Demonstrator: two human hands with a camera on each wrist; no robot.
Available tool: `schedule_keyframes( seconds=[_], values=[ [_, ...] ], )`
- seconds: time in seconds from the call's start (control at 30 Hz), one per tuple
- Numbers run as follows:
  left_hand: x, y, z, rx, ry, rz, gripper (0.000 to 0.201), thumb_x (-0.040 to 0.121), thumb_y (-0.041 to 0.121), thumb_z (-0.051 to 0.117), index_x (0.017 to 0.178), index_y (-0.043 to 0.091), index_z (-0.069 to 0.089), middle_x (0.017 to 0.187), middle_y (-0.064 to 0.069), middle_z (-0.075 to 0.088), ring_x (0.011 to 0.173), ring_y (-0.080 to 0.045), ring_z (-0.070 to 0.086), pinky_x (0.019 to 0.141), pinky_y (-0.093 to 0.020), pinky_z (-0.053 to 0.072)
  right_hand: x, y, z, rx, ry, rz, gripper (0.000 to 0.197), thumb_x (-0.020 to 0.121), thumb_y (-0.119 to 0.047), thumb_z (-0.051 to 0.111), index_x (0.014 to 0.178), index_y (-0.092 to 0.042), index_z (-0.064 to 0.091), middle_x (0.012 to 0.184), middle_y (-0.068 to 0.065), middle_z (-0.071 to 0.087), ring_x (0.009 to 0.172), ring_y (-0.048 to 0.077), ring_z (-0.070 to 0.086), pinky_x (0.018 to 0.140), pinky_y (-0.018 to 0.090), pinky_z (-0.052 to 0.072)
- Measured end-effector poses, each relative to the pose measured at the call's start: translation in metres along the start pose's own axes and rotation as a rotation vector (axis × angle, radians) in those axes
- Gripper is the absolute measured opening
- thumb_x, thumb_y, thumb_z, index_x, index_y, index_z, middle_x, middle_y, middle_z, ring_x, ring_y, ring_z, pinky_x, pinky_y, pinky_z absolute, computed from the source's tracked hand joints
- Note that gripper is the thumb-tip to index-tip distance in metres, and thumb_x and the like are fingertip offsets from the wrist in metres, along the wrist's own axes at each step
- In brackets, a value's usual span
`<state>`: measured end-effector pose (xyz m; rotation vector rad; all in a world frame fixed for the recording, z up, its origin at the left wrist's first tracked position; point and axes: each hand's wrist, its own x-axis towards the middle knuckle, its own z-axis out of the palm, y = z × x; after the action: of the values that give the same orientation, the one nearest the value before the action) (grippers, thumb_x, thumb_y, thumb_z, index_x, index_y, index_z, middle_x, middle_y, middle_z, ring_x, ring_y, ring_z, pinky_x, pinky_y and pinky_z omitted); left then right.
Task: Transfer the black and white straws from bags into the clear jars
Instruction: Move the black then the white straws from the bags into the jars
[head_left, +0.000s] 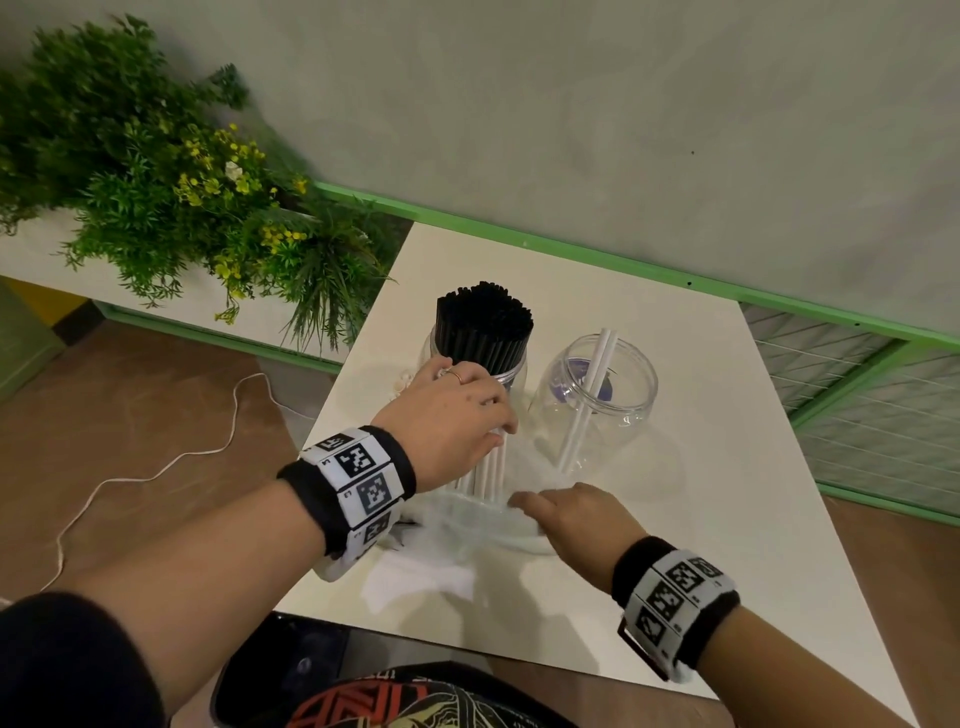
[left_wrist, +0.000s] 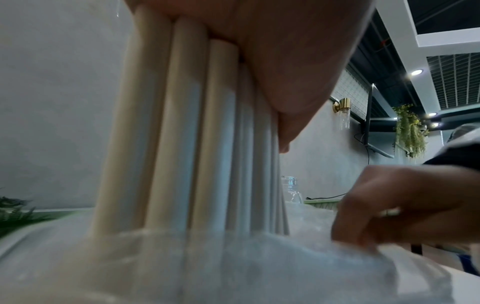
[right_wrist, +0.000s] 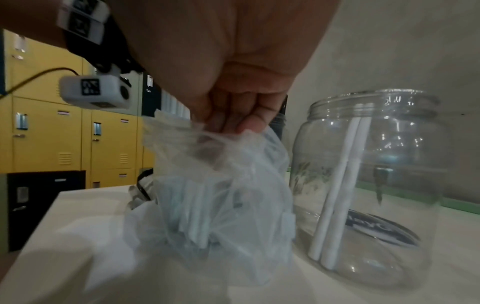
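My left hand (head_left: 462, 421) grips a bundle of white straws (head_left: 488, 470) (left_wrist: 182, 133) standing upright out of a thin clear bag (head_left: 478, 525) (right_wrist: 213, 195) on the table. My right hand (head_left: 561, 512) (right_wrist: 233, 115) pinches the bag's edge beside the bundle. Behind the left hand a clear jar (head_left: 514, 371) is packed with black straws (head_left: 485, 325). To its right a second clear jar (head_left: 597, 395) (right_wrist: 369, 185) holds two white straws (head_left: 592, 384) (right_wrist: 342, 185) leaning inside.
The white table (head_left: 701, 441) ends near me and at the left. A planter of green plants (head_left: 182, 197) stands to the left, a green-framed wire fence (head_left: 857, 405) to the right. A white cable (head_left: 156, 467) lies on the floor. Yellow lockers (right_wrist: 46, 123) show behind.
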<state>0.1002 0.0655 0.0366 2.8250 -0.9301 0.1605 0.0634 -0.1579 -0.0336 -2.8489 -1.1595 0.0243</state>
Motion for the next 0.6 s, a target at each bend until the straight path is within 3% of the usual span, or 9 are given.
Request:
schedule_keyframes(
  seconds=[0.03,0.07,0.1,0.17,0.23,0.3,0.4,0.5,0.6],
  values=[
    [0.0,0.002,0.0,-0.005,0.001,0.001,0.019,0.094,0.038,0.047,0.109,0.039,0.06,0.116,0.02,0.055,0.123,-0.009,0.039,0.109,-0.044,0.024,0.004,0.0,-0.001,-0.016,-0.05,0.02,0.034,0.072,-0.012,0.072,0.104,-0.022,0.064,0.071,-0.008,0.066,0.055,0.018,0.063,0.055,0.024,0.045],
    [0.001,0.003,0.0,-0.009,0.001,0.0,0.019,0.094,0.037,0.047,0.108,0.039,0.06,0.116,0.02,0.055,0.123,-0.009,0.038,0.109,-0.045,0.024,0.01,-0.001,-0.003,-0.031,-0.108,0.038,0.027,0.081,-0.025,0.071,0.106,-0.022,0.065,0.084,-0.005,0.069,0.069,0.021,0.067,0.064,0.028,0.047],
    [0.001,0.003,0.0,-0.013,0.003,-0.002,0.019,0.094,0.037,0.047,0.108,0.039,0.06,0.116,0.02,0.055,0.123,-0.009,0.038,0.109,-0.045,0.024,0.015,-0.001,-0.003,-0.032,-0.192,0.08,0.033,0.087,-0.039,0.063,0.116,-0.022,0.063,0.103,-0.002,0.067,0.089,0.023,0.065,0.077,0.031,0.045],
    [0.002,0.003,0.0,-0.019,0.011,-0.003,0.019,0.094,0.038,0.047,0.107,0.039,0.06,0.115,0.02,0.055,0.123,-0.01,0.039,0.109,-0.045,0.025,0.02,0.0,0.001,-0.045,-0.355,0.206,0.065,0.085,-0.06,0.055,0.138,-0.023,0.045,0.136,-0.002,0.05,0.12,0.024,0.049,0.096,0.036,0.036],
    [0.0,0.001,0.001,-0.029,0.023,0.003,0.018,0.093,0.038,0.048,0.106,0.039,0.061,0.114,0.02,0.056,0.122,-0.01,0.04,0.108,-0.044,0.025,0.022,0.002,0.008,-0.036,-0.402,0.328,0.094,0.077,-0.067,0.058,0.15,-0.021,0.02,0.153,-0.003,0.029,0.134,0.023,0.032,0.106,0.04,0.03],
    [-0.001,0.001,0.001,-0.042,0.039,0.019,0.017,0.093,0.038,0.05,0.105,0.038,0.062,0.113,0.019,0.057,0.121,-0.01,0.042,0.108,-0.041,0.026,0.022,0.005,0.02,0.022,-0.453,0.42,0.113,0.072,-0.068,0.063,0.152,-0.021,-0.001,0.159,-0.002,0.012,0.14,0.024,0.023,0.111,0.042,0.026],
    [-0.004,0.004,0.002,-0.047,0.063,0.068,0.015,0.09,0.037,0.054,0.101,0.038,0.063,0.108,0.019,0.06,0.119,-0.011,0.045,0.104,-0.04,0.029,0.026,0.003,0.041,0.21,-0.519,0.528,0.126,0.066,-0.065,0.072,0.151,-0.026,-0.013,0.16,-0.002,0.01,0.142,0.026,0.023,0.113,0.044,0.027],
    [-0.003,0.005,0.002,-0.041,0.064,0.079,0.015,0.09,0.036,0.054,0.102,0.039,0.064,0.108,0.019,0.06,0.119,-0.012,0.046,0.104,-0.041,0.03,0.03,0.003,0.044,0.436,-0.443,0.534,0.126,0.065,-0.053,0.079,0.151,-0.029,-0.011,0.16,-0.001,0.011,0.141,0.023,0.028,0.112,0.039,0.032],
    [-0.003,0.003,0.001,-0.039,0.031,0.04,0.018,0.092,0.038,0.05,0.105,0.039,0.063,0.112,0.02,0.058,0.12,-0.01,0.043,0.106,-0.04,0.025,0.021,0.002,0.018,0.417,-0.482,0.499,0.1,0.077,-0.053,0.071,0.152,-0.025,0.012,0.157,-0.003,0.023,0.135,0.019,0.037,0.109,0.032,0.035]
  ],
)
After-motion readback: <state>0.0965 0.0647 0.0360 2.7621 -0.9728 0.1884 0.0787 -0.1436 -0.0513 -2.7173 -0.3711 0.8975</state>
